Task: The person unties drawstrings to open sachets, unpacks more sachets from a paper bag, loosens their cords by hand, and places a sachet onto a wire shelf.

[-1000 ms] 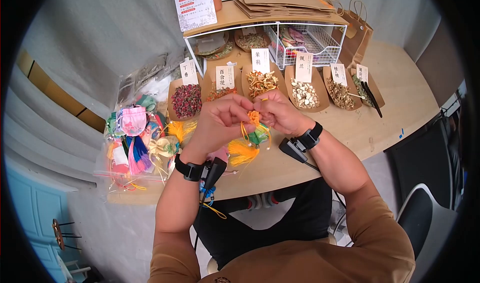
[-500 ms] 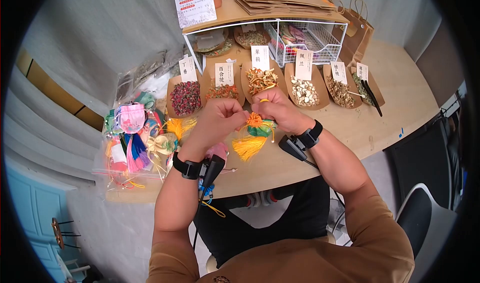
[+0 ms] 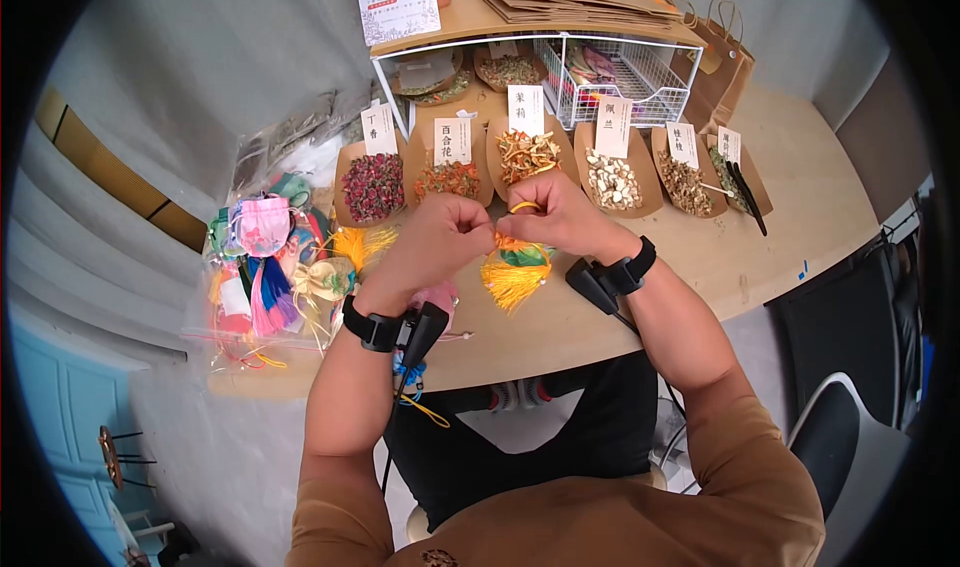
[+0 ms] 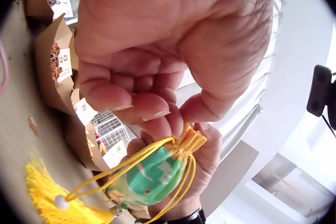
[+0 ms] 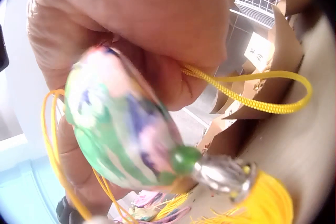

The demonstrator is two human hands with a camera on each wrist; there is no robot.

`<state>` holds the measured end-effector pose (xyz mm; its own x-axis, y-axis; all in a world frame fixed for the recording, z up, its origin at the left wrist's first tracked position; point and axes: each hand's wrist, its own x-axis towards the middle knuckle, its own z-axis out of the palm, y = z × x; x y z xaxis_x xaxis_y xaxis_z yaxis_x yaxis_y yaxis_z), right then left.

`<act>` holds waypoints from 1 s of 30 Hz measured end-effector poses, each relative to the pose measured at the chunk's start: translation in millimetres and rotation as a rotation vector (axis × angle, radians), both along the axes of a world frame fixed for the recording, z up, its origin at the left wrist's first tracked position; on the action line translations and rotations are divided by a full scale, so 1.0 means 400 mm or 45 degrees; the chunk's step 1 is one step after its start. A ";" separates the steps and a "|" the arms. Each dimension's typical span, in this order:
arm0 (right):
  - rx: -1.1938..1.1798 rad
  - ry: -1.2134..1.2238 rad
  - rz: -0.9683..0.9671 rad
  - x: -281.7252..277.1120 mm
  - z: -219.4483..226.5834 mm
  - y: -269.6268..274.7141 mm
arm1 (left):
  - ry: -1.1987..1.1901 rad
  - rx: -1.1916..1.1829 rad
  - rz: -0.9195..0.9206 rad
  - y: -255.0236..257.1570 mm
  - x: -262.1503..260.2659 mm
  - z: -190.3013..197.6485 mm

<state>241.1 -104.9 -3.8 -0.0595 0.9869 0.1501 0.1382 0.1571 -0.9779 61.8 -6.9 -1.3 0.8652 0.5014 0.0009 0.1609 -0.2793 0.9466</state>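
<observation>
A small green drawstring pouch [image 4: 149,176] with a gathered yellow mouth [image 4: 190,142] hangs between the two hands. My left hand [image 3: 445,237] pinches at that mouth between thumb and curled fingertips. Opposite it, my right hand [image 3: 560,217] grips the pouch's top, and a yellow cord loop [image 5: 273,92] sticks out from its fingers. Thin yellow drawstrings [image 4: 131,158] with a pale bead [image 4: 61,202] trail down the pouch. From its bottom, below a green bead [image 5: 185,160] and a silver cap [image 5: 223,175], hangs a yellow tassel [image 3: 515,285]. In the head view the hands hide the mouth.
Paper trays of dried flowers and herbs, such as the rosebud tray [image 3: 372,189], line the back with label cards. Finished-looking pouches [image 3: 262,225] with tassels pile up at left on plastic. A wire basket [image 3: 640,87] stands under the shelf; black tongs [image 3: 748,197] lie at right.
The left hand's spread fingers have curled in at the pouch's mouth. Both hands have drawn together over it, hiding the orange-yellow gathers seen earlier. The tassel has swung slightly right.
</observation>
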 end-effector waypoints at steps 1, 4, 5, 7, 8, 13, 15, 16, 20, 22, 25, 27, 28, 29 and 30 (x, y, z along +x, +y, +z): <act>-0.012 0.024 -0.015 0.001 0.003 0.000 | -0.020 -0.015 -0.008 0.000 0.001 0.001; -0.029 -0.010 -0.018 0.012 0.001 0.004 | 0.000 -0.041 0.005 -0.005 -0.003 0.014; -0.038 -0.067 -0.006 0.017 -0.001 0.004 | 0.000 -0.040 0.006 -0.004 -0.005 0.014; -0.055 -0.145 0.026 0.024 0.002 -0.004 | 0.039 -0.001 -0.012 0.000 -0.005 0.016; -0.075 -0.225 0.059 0.026 0.006 -0.005 | 0.038 0.004 -0.013 0.002 -0.003 0.012; -0.095 -0.237 0.131 0.034 0.015 -0.006 | 0.032 0.005 -0.025 0.003 -0.012 0.014; -0.092 -0.208 0.192 0.043 0.015 -0.006 | 0.029 -0.024 -0.043 0.005 -0.013 0.005; -0.090 -0.206 0.188 0.043 0.013 -0.007 | 0.014 -0.038 -0.056 0.008 -0.011 0.006; -0.137 -0.032 0.234 0.047 0.006 -0.005 | 0.030 -0.083 -0.118 0.007 -0.016 0.013; -0.159 0.028 0.255 0.049 -0.001 0.000 | 0.001 -0.055 -0.124 0.010 -0.013 0.009; -0.122 0.020 0.203 0.034 -0.013 0.006 | 0.071 0.015 -0.053 0.004 -0.005 0.011; -0.114 0.012 0.185 0.021 -0.012 0.008 | 0.086 0.018 -0.079 0.008 -0.005 0.015; -0.114 0.010 0.165 0.017 -0.016 0.008 | 0.106 0.011 -0.108 0.008 -0.005 0.012; -0.114 0.012 0.168 0.017 -0.022 0.011 | 0.112 0.003 -0.108 0.000 -0.007 0.016; -0.126 0.020 0.167 0.017 -0.023 0.009 | 0.093 -0.016 -0.096 -0.014 -0.009 0.028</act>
<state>247.8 -101.4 -13.1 -0.1874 0.9808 0.0545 0.1072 0.0755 -0.9914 58.4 -12.5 10.0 0.8982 0.4342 -0.0692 0.2084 -0.2818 0.9366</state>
